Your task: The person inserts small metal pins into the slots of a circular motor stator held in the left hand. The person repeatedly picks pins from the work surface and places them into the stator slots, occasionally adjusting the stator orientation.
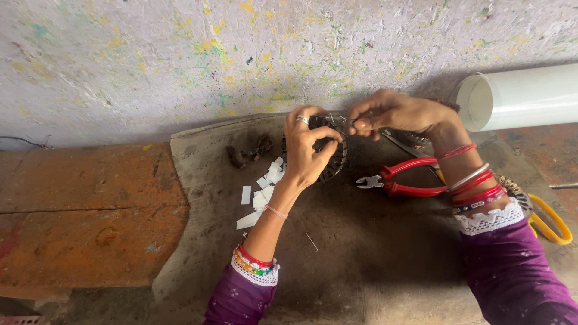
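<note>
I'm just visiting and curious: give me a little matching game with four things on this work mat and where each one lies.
Things:
1. red-handled pliers
2. white paper strips
3. white pipe
4. yellow-handled scissors

Places:
A. against the wall, far right
B. below the left wrist
C. under the right forearm, right edge
D. mat's middle, beneath the right hand

Pairs: 1-D, 2-B, 3-A, 4-C

A dull dark metal stator ring (pixel 334 157) rests on coarse matt sacking (pixel 361 253) beside pliers (pixel 400 180) with glossy red plastic grips and bare steel jaws, smooth white paper strips (pixel 262 195), a glossy white plastic pipe (pixel 521 96) and rough, paint-flecked plaster wall (pixel 180 60).
</note>
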